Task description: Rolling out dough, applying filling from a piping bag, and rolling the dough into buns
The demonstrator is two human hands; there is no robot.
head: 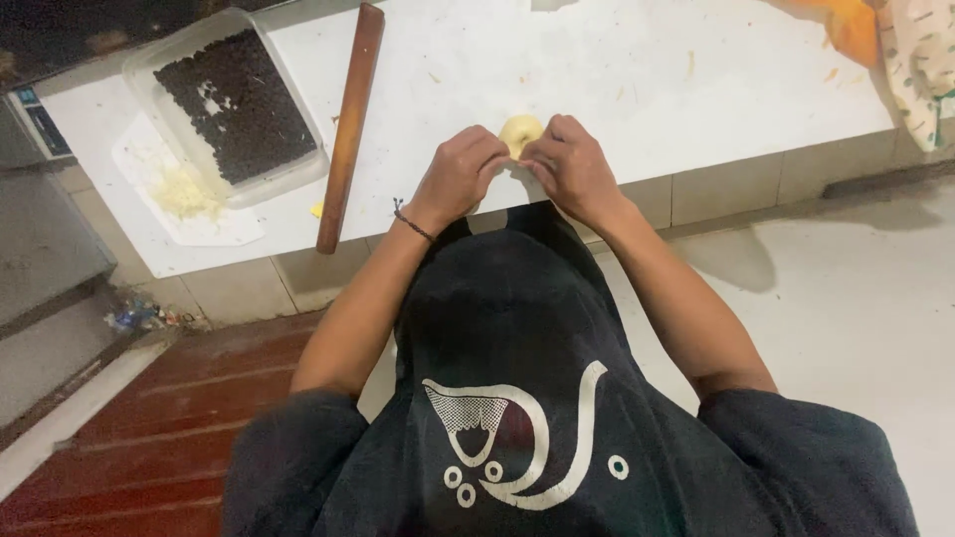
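Both hands meet at the near edge of the white worktop point(617, 70), pinching a small pale-yellow ball of dough point(519, 130) between them. The left hand point(460, 174) has its fingers curled shut on the dough's left side; the right hand point(572, 167) grips its right side likewise. The step in hand looks like shaping or sealing the piece, and the next move calls for light, even pressure so it does not tear. A long brown wooden rolling pin point(350, 124) lies to the left, beside a clear plastic tray of dark round beads point(239, 99).
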